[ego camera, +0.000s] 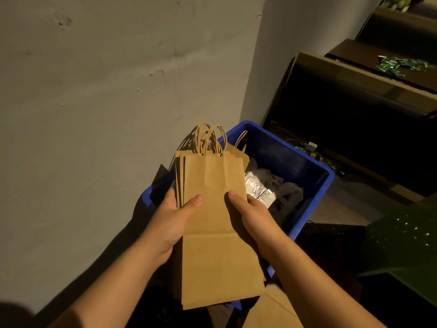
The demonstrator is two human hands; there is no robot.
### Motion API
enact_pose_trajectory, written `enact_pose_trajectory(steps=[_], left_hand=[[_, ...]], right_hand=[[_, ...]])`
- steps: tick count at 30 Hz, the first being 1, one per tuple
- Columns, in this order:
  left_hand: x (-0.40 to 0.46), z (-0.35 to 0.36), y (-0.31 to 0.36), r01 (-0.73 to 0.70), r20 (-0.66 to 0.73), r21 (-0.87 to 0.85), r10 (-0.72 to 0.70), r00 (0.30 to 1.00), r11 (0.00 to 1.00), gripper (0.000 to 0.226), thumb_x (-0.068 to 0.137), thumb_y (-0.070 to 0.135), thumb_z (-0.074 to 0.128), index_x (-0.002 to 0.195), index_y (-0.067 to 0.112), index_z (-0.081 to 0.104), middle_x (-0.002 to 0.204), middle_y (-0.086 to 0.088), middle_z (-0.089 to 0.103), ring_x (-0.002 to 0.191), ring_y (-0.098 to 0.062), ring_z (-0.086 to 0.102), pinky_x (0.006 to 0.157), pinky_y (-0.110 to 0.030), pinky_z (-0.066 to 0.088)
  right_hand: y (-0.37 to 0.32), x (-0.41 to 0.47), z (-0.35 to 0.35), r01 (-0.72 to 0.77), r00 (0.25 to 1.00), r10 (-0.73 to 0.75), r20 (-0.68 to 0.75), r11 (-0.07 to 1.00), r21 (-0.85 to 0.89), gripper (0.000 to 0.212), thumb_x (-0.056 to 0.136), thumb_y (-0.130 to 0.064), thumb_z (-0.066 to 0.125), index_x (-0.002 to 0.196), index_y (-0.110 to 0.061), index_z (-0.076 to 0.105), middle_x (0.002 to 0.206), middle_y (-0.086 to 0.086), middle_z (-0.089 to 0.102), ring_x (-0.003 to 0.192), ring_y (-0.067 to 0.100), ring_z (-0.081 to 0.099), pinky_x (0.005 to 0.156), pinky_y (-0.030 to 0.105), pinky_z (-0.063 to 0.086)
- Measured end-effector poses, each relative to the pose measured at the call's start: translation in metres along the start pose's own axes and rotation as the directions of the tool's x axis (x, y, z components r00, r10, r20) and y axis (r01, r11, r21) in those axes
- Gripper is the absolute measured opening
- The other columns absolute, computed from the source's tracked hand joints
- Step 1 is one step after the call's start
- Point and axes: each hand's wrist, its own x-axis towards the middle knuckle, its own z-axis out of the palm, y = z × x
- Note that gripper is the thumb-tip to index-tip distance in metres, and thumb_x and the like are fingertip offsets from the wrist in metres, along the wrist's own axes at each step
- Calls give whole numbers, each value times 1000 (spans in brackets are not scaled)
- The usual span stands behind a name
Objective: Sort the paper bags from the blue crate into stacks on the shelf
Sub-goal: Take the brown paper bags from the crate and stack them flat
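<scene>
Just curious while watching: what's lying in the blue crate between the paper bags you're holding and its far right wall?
In the head view, crumpled grey cloth and a pale patterned packet lie there.

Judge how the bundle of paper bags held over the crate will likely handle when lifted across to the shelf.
The paper bags look flat and folded, so probably light. Their edges are fanned at the left side, so the sheets may slide apart unless both hands, left hand and right hand, keep pinching. The twine handles stick up loosely and could snag on the blue crate.
</scene>
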Motion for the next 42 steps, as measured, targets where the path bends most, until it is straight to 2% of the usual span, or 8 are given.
enact_pose_trajectory(steps=[2,8,14,21,24,32,36,42], left_hand=[[1,1,2,62,61,-96,-56,997,993,66,81,48,74,142,36,51,122,-2,73,111,-23,71,92,-46,57],[6,0,4,118,99,-188,-100,990,975,68,72,49,76,134,23,62,119,-13,74,110,-34,71,92,-53,55],[7,1,6,126,9,66,-127,992,990,60,81,18,81,134,30,54,110,-4,75,100,-26,73,84,-48,59],[8,-10,-1,114,-52,133,-108,993,985,51,83,11,82,119,37,58,109,1,74,102,-24,71,88,-51,58],[7,-15,-5,112,-46,128,-107,993,985,50,82,8,82,118,35,61,106,0,77,98,-24,74,87,-51,59],[13,-20,-8,105,-16,69,-104,994,992,49,83,5,79,119,33,63,103,4,79,92,-20,77,82,-45,59],[15,-21,-9,106,-10,47,-106,994,993,54,79,7,80,123,34,62,106,2,79,96,-22,77,86,-49,59],[16,-26,-11,115,10,18,-115,993,993,66,65,20,82,127,31,61,110,-4,78,100,-30,76,92,-59,56]], right_hand=[[1,-2,4,0,1000,0,19,1000,8,34,98,-51,61,123,-28,63,112,-9,76,91,7,74,75,19,55],[10,-4,11,13,1000,-13,-9,1000,0,43,97,-52,62,132,-28,59,118,-10,74,106,12,71,101,34,53],[10,-3,15,-18,1000,18,-2,999,27,51,88,-60,65,128,-29,62,116,-7,76,107,19,73,105,47,53],[-1,5,10,-100,994,100,40,995,11,55,104,-61,36,149,-29,46,118,-13,56,107,10,59,88,25,44],[-6,24,0,-174,984,176,-27,983,66,57,105,-62,31,121,-19,64,98,2,66,84,19,65,73,34,53],[-22,96,-30,-241,927,255,-276,967,82,24,101,-32,59,110,-9,60,104,10,62,93,27,63,84,43,54],[-18,119,-35,-290,932,237,-274,941,-173,26,99,-28,63,82,-10,56,91,11,58,79,24,57,75,39,51],[3,123,-28,-420,807,589,32,612,-670,41,97,-48,61,107,-9,68,112,18,71,90,34,71,71,43,59]])
